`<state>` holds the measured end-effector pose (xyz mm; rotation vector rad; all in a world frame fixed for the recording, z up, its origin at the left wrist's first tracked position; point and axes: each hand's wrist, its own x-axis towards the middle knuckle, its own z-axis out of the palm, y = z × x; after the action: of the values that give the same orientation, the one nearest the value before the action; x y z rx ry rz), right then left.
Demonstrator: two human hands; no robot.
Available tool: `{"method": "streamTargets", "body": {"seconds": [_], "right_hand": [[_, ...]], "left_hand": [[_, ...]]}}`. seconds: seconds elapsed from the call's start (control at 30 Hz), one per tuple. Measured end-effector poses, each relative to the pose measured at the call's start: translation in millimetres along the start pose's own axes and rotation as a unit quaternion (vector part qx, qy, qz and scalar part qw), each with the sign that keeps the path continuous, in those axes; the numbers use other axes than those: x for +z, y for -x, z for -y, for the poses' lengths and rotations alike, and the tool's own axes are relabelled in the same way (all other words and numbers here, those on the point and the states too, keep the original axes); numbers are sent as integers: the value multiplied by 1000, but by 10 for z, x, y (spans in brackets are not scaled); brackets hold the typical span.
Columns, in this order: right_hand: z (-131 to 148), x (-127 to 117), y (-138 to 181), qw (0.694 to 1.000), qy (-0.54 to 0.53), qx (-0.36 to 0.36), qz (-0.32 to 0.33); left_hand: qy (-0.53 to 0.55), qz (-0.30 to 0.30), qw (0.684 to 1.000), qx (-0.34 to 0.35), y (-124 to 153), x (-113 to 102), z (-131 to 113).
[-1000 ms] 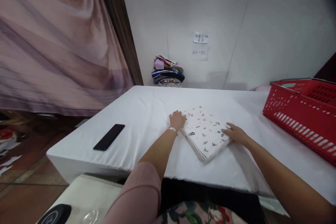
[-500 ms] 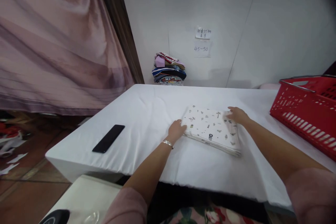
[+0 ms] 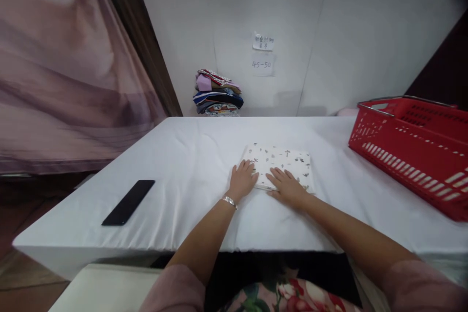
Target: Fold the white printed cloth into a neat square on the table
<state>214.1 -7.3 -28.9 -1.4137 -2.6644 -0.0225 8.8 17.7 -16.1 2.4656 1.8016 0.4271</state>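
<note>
A folded white cloth (image 3: 280,158) printed with small dark motifs lies flat on the white-covered table (image 3: 190,175), in front of me. My left hand (image 3: 243,179) rests on its near left corner with the fingers spread, and a silvery bracelet circles that wrist. Lying flat on the near edge of the cloth is my right hand (image 3: 287,187), its fingers stretched out and apart. Both palms hide part of the print.
To the right stands a red plastic basket (image 3: 413,151) with a metal handle. A black phone-like slab (image 3: 128,202) lies at the left. Behind the table is a pile of folded fabrics (image 3: 218,95) against the wall. Pinkish drapery (image 3: 73,73) hangs on the left.
My right hand has left the cloth's far right corner and come to its near edge. My left hand has moved from gripping the left edge to lying on top. The view has shifted right.
</note>
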Motion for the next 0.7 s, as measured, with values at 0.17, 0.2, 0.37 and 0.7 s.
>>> {"method": "streamTargets", "body": {"seconds": [0.17, 0.2, 0.37, 0.7], "right_hand": [[81, -9, 96, 999, 20, 23, -14], [94, -2, 142, 999, 19, 25, -15], [105, 13, 507, 1000, -13, 19, -14], [-700, -212, 1092, 896, -258, 277, -233]], "left_hand": [[-9, -5, 1000, -1, 20, 25, 19], [-8, -3, 1000, -2, 18, 13, 19], [-1, -19, 1000, 9, 12, -26, 12], [4, 4, 1000, 10, -9, -24, 22]]}}
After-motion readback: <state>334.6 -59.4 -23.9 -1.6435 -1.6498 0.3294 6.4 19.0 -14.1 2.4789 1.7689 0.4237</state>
